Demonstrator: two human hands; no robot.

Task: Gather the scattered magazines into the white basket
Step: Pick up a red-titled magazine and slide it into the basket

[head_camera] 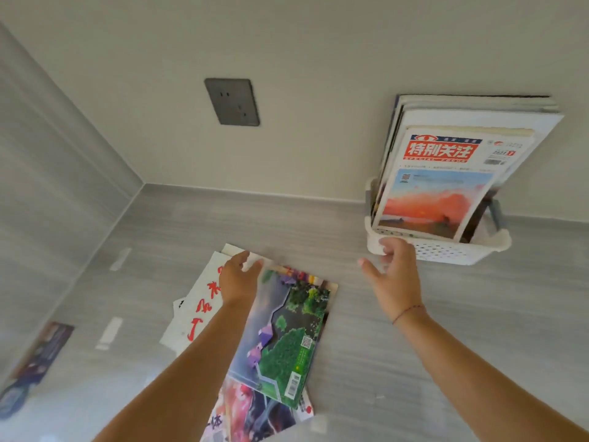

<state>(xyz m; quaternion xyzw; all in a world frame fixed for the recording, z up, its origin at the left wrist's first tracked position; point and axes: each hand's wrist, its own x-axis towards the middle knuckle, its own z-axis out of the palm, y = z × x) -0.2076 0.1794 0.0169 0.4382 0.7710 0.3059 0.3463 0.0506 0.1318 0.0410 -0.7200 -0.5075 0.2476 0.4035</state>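
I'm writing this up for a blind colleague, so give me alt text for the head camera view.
A person's left hand grips the top edge of a green-covered magazine lying on other magazines on a grey floor, while the right hand, open, reaches toward a white basket by the wall. The basket already holds several upright magazines, a red-titled one in front.

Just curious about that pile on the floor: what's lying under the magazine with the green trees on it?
Under the green magazine lie a white one with red brush writing at its left and a pinkish one at its near end. The left hand rests on its far edge. Anything else beneath is covered.
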